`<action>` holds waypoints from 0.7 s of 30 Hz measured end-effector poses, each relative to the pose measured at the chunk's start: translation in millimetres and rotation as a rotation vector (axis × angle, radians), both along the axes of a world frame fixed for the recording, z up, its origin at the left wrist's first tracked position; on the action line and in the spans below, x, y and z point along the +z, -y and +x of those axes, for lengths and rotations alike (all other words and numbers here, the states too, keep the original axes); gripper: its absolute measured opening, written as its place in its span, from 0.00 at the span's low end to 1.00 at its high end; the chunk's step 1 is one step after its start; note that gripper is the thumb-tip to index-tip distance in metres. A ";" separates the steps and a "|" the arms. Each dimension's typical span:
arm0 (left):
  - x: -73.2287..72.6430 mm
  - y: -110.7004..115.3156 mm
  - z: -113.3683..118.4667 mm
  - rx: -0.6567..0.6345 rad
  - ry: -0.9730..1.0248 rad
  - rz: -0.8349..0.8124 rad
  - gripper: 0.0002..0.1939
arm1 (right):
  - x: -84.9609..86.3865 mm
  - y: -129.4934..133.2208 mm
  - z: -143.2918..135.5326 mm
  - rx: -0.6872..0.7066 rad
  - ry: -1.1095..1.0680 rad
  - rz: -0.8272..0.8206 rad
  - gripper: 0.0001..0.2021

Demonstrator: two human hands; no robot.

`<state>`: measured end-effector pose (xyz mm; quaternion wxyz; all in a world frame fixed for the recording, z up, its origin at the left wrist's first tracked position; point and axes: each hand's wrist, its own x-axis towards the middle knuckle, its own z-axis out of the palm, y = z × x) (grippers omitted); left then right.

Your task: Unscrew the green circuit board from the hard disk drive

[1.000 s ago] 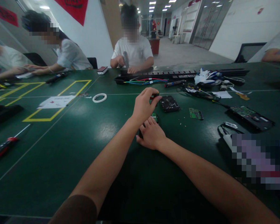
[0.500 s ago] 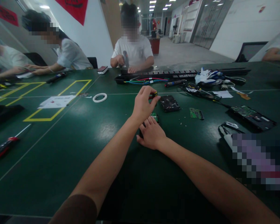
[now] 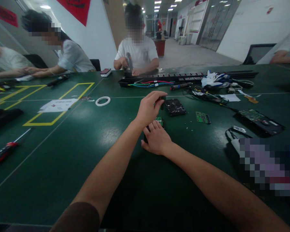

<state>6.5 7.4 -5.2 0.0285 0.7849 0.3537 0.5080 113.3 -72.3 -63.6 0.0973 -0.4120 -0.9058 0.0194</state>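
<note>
My left hand (image 3: 149, 106) is closed round the dark handle of a screwdriver (image 3: 162, 102). The shaft points down at the green circuit board (image 3: 159, 121) of a hard drive, most of which is hidden under my right hand (image 3: 157, 138). That hand grips the drive, its fingers over the top and its thumb at the near side. Just beyond lies a second hard drive (image 3: 175, 107), dark and flat on the table. To the right is a loose green circuit board (image 3: 203, 117), with several tiny bits scattered near it.
The green table (image 3: 87, 154) also bears a roll of white tape (image 3: 102, 101), a red-and-black screwdriver (image 3: 7, 151), a paper sheet (image 3: 58, 105), another drive (image 3: 259, 122), and gloves (image 3: 215, 80) among cables. Across the table, a person (image 3: 136, 53) holds a power tool.
The fingers of my left hand have turned and stretched forward over the top of the screwdriver handle. My right hand stays in place on the drive.
</note>
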 end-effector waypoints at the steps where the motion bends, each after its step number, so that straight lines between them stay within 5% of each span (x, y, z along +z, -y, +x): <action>1: 0.6 0.3 -0.4 0.009 0.007 0.013 0.15 | -0.4 -0.1 0.0 0.001 -0.001 0.005 0.36; 21: -16.6 -4.5 9.5 -0.028 0.195 -0.079 0.13 | -0.9 -1.0 1.0 0.006 -0.007 -0.012 0.36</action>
